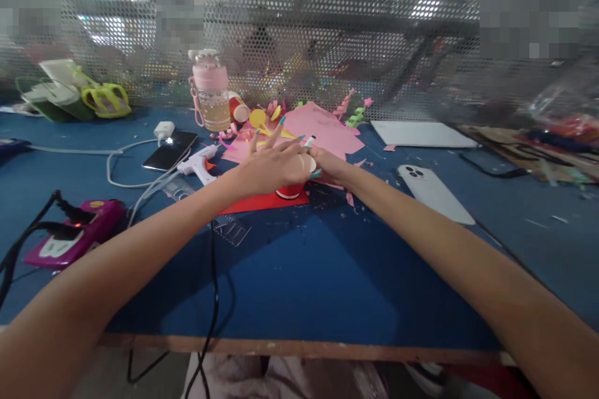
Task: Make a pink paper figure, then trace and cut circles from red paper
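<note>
My left hand (274,165) reaches over a small red cup-shaped piece (290,191), its fingers spread and its palm hiding most of the piece. From the other side my right hand (330,163) is closed against the same piece, with its thumb near a cream-coloured round part (307,163). A short white stick with a dark tip (310,142) shows between the hands; what holds it is hidden. Beneath them lie a red paper sheet (266,201) and pink paper (322,128). A white glue gun (199,163) rests left of my left hand.
A pink-lidded bottle (210,90) stands behind yellow paper cutouts (257,118). On the left are a black phone (171,149), cables and a purple power strip (77,234). A white phone (435,193) and a white flat box (421,134) lie right, before a perforated metal screen (299,31).
</note>
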`<state>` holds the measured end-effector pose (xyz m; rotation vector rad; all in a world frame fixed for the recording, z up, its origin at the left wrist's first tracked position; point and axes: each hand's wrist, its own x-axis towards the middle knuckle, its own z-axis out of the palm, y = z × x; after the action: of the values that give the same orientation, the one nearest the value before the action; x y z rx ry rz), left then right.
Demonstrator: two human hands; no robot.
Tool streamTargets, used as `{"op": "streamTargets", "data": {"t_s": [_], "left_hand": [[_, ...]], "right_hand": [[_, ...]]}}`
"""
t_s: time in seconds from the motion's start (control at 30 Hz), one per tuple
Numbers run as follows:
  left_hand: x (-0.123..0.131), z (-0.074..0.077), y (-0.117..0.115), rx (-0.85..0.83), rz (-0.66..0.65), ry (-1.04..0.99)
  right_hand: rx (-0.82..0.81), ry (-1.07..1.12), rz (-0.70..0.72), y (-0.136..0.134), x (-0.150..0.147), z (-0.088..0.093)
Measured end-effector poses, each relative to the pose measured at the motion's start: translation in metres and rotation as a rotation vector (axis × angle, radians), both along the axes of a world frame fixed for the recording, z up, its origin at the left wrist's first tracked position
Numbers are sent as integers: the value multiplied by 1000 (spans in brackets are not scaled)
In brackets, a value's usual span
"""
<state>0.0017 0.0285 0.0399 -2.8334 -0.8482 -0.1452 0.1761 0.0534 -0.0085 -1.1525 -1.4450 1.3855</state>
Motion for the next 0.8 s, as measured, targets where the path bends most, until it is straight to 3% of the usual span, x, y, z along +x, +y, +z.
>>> {"op": "streamTargets", "data": {"t_s": [0.47,0.8], "left_hand": [[1,-4,6,-38,-3,-35],[0,6,-3,-45,-16,-34]], "right_hand": [[-44,61,-135,-23,17,-3],[-10,104,-167,-52,13,0]]}}
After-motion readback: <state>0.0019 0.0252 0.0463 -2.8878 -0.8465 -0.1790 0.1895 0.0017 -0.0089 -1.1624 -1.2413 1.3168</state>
